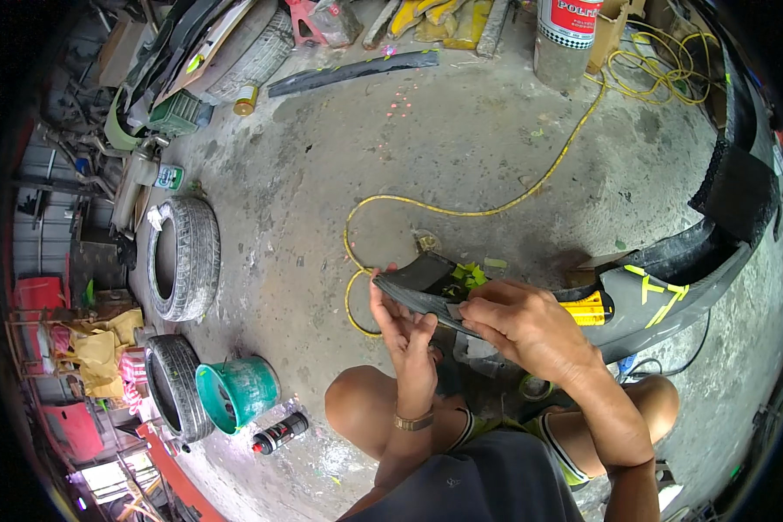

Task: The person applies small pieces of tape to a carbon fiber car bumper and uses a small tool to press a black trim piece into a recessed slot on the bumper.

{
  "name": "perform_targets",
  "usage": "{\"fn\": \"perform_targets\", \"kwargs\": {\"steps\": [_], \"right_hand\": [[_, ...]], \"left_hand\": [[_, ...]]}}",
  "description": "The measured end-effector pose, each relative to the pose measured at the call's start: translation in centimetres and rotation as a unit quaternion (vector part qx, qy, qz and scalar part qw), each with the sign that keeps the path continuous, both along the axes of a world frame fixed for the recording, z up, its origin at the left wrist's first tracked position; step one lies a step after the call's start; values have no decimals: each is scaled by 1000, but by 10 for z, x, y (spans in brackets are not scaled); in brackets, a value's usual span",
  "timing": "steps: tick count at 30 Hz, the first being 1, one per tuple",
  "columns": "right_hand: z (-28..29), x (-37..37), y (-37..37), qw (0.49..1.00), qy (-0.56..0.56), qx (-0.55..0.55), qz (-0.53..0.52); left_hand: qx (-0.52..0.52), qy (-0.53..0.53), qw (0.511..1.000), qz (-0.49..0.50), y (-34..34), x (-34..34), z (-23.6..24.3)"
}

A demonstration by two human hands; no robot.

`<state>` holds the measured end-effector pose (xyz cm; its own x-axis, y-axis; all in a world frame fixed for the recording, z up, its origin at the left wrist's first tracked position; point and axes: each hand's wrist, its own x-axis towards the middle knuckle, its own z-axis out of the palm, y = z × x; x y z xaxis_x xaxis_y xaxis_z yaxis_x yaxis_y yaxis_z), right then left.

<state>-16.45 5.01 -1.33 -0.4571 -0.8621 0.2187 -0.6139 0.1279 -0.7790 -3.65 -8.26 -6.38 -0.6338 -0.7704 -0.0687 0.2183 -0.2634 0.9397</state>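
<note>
While both hands work at one tip of a long car panel, the scene lists so:

Panel: bumper, dark grey and black, curved; it runs from the right edge of the floor toward the centre and ends in a narrow tip over the person's knees.
Long axis: left to right, rising at the right; the tip points left, toward the left hand.
Left hand: at the very tip, fingers upright, thumb and fingertips pinched narrowly on the panel's edge; holding it steady, by the look of it.
Right hand: just right of the left, lying over the panel's lower edge, closed on a small flat grey thing, perhaps a blade or scraper; which, cannot tell.
Nearer hand: the left is nearer the tip; the right nearer the panel's body.
Tape: crumpled yellow-green scraps on the panel, touching it just above the right hand.
Yellow tool: on the panel right of the right hand, apart from it.
Cable: yellow, looping across the floor behind the tip.
Tyres: two near the floor's left edge, well apart from the hands.
Bucket: green, by the lower tyre.
Spray can: black, lying beside the bucket.
</note>
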Motion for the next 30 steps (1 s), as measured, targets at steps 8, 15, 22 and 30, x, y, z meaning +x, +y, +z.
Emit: {"fn": "perform_targets", "kwargs": {"steps": [8,15,22,30], "right_hand": [[2,0,-1,999,19,28,5],[9,-2,-4,998,18,61,23],[-19,26,-6,984,-131,-62,-100],[-4,20,-2,987,-121,-64,-87]], "left_hand": [[-10,-11,1000,-4,0,1,0],[-15,-9,1000,-6,0,3,-2],[-4,1,1000,-16,-1,4,-4],[-22,2,1000,-17,-2,3,-2]]}}
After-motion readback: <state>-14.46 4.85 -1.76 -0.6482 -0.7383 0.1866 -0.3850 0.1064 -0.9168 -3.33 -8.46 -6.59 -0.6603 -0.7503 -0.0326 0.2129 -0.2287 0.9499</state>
